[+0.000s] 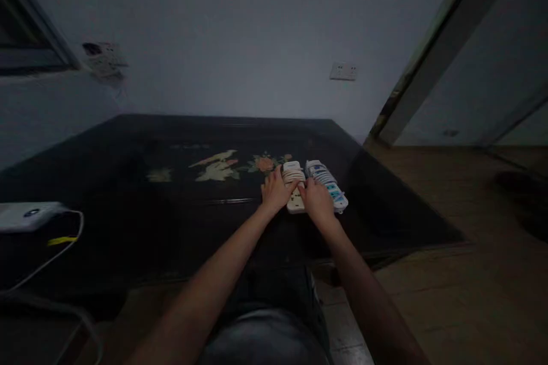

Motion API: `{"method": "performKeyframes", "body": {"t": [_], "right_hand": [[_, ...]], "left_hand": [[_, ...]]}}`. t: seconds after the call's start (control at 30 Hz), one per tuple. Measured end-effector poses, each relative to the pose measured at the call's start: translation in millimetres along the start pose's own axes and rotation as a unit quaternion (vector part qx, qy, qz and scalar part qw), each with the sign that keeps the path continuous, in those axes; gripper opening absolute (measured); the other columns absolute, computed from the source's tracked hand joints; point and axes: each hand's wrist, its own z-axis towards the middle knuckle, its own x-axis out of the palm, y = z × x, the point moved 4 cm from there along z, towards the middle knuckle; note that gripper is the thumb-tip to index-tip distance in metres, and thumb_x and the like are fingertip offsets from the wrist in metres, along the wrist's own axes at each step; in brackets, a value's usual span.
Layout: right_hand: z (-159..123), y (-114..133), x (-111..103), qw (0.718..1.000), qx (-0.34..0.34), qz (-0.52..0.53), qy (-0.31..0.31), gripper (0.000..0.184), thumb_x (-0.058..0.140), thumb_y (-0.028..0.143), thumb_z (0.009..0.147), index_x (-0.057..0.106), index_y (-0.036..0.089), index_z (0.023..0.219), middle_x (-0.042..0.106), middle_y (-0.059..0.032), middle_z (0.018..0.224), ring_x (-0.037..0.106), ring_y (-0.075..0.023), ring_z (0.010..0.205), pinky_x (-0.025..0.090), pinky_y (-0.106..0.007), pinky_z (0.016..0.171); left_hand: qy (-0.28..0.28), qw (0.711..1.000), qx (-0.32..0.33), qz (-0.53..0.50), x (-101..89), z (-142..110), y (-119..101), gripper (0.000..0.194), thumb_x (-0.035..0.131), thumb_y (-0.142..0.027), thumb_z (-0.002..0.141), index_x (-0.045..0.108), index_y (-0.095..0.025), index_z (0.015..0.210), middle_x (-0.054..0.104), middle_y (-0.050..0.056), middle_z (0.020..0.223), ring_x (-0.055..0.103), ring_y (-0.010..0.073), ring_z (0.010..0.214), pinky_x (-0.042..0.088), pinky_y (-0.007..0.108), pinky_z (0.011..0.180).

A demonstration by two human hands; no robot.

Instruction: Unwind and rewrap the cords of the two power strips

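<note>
A cream power strip [295,203] lies on the dark table with its own cord [293,175] wound round its far half. My left hand [276,189] holds it from the left side, thumb across the top at the cord. From the right, my right hand [317,201] grips the same strip, its thumb near my left thumb. The fingers of my right hand are partly hidden between the two strips. Close on the right lies a white and blue power strip [336,194], also wrapped in its cord.
The dark table [205,228] has painted flowers and birds on its top. A white device [29,215] with a white cable [51,258] and a yellow tag [62,240] is at the left. Wall sockets [343,71] sit above the back edge; a doorway is at the right.
</note>
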Motion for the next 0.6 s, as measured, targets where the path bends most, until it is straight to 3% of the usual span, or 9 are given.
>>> {"method": "performKeyframes", "body": {"t": [0.17,0.33,0.47,0.6], "right_hand": [[-15,6,0,0.999,-0.032,0.02,-0.032,0.03,0.052,0.029,0.089,0.054,0.014,0.115,0.064,-0.0146,0.104,0.056,-0.029,0.103,0.044,-0.033,0.075],[-30,-3,-8,0.99,-0.074,0.104,-0.054,0.025,0.05,0.027,0.089,0.059,0.018,0.11,0.064,-0.0114,0.107,0.058,-0.0268,0.098,0.045,-0.035,0.076],[-39,-33,-28,0.95,-0.099,0.241,-0.173,0.02,0.046,0.023,0.089,0.062,0.018,0.099,0.065,-0.0089,0.101,0.059,-0.0224,0.096,0.046,-0.034,0.081],[-42,-72,-33,0.916,-0.056,0.282,-0.281,0.019,0.046,0.024,0.087,0.064,0.017,0.091,0.063,-0.0098,0.094,0.057,-0.0222,0.091,0.047,-0.037,0.081]], "left_hand": [[0.033,0.998,0.04,-0.028,10.0,4,-7,0.057,0.044,-0.05,0.089,0.033,-0.034,0.143,0.039,0.014,0.141,0.046,0.0331,0.124,0.039,0.046,0.097],[0.059,0.99,0.054,-0.113,18.0,10,-2,0.061,0.047,-0.046,0.088,0.029,-0.031,0.145,0.038,0.013,0.143,0.038,0.0314,0.132,0.034,0.044,0.104],[0.082,0.972,0.069,-0.209,22.2,15,4,0.072,0.056,-0.041,0.084,0.025,-0.026,0.147,0.036,0.013,0.146,0.03,0.0306,0.137,0.031,0.044,0.107],[0.054,0.951,0.082,-0.294,21.8,18,11,0.076,0.063,-0.038,0.079,0.029,-0.021,0.145,0.036,0.013,0.146,0.032,0.0291,0.136,0.028,0.042,0.111]]}}
